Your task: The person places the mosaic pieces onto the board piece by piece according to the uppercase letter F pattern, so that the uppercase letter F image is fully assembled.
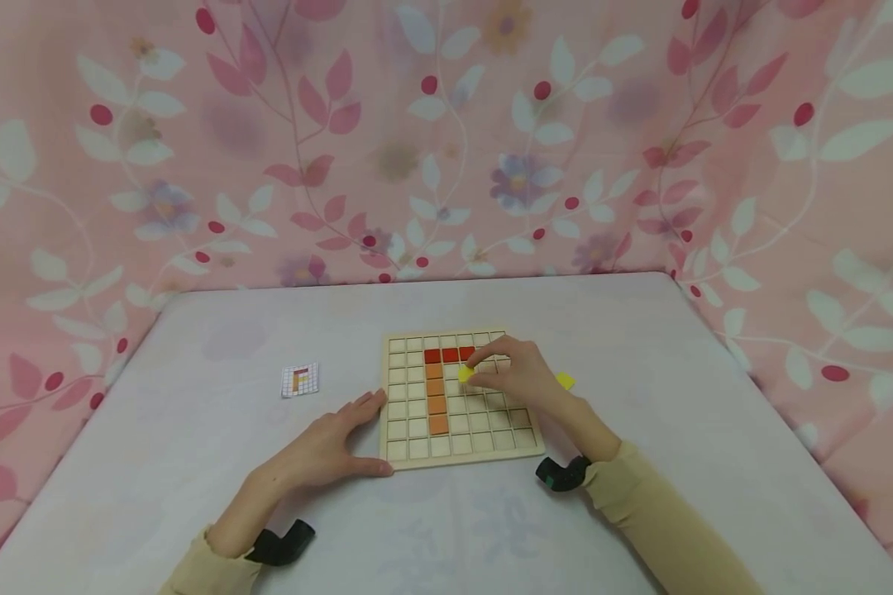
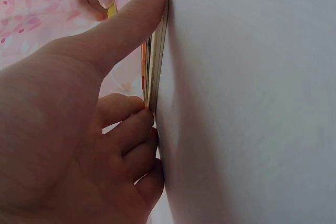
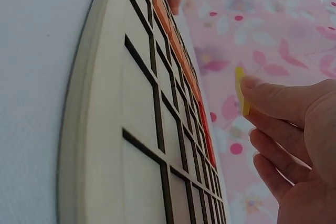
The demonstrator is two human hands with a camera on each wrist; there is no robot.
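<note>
A wooden grid board (image 1: 484,444) lies on the table. Red square tiles (image 1: 450,354) form a short row in its upper part, with a column of orange tiles (image 1: 436,404) running down from the left end. Over the board, my right hand (image 1: 524,376) pinches a yellow square tile (image 3: 242,92) between thumb and fingers; the right wrist view shows it held apart from the board's surface. My left hand (image 1: 323,446) rests at the board's left side, fingertips touching the edge and thumb (image 2: 131,24) at the near left corner.
Left of the board lies a small printed pattern card (image 1: 300,380) with a coloured figure on a grid. Another yellow piece (image 1: 565,381) lies on the white-covered table (image 1: 216,380), right of the board and partly behind my right hand. A pink floral curtain (image 1: 387,149) hangs behind.
</note>
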